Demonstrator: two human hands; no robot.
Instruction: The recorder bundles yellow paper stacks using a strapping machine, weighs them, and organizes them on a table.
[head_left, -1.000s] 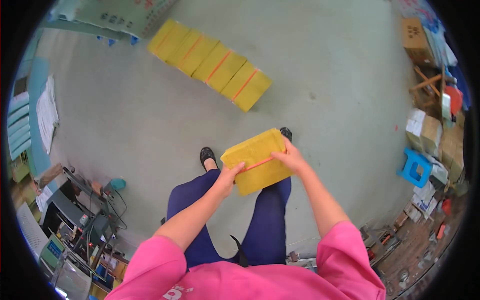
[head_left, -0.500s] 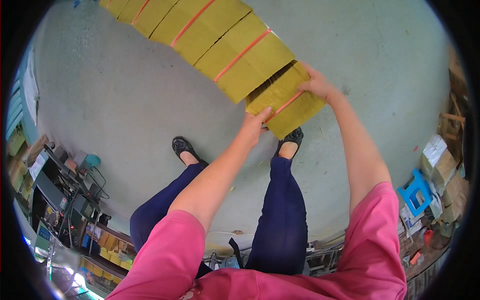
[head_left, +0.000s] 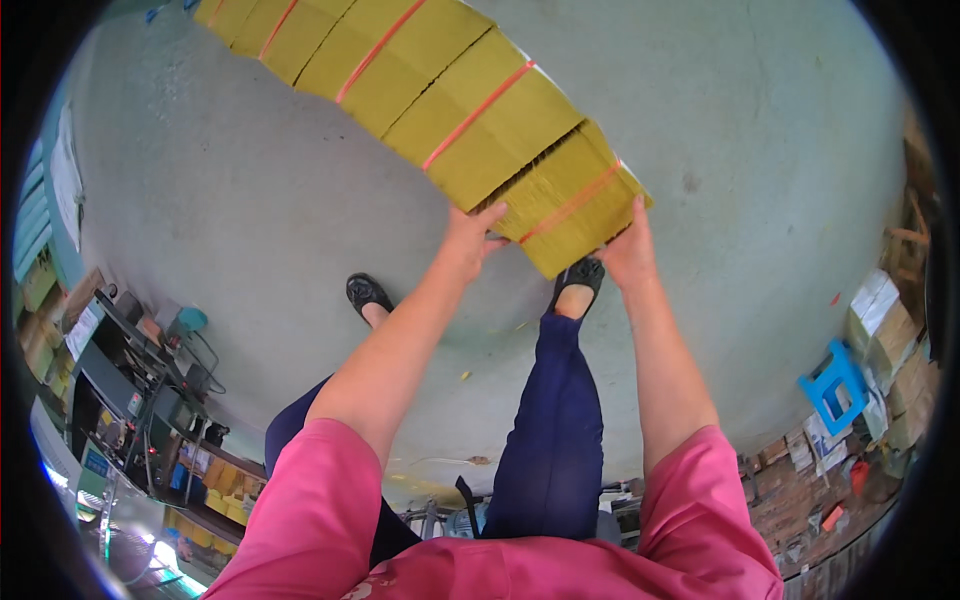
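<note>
Head view, left hand (head_left: pixel 468 243) spread at yellow bundle (head_left: pixel 562 190), right hand (head_left: pixel 630 250) curled against it, grip unclear

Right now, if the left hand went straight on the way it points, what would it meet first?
Most likely the row's nearest yellow bundle; the left hand is right at its left edge, though depth is unclear.

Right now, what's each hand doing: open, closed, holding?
Left hand: open, at the left edge of the nearest yellow bundle.
Right hand: at its lower right edge, fingers partly hidden; grip unclear.
</note>
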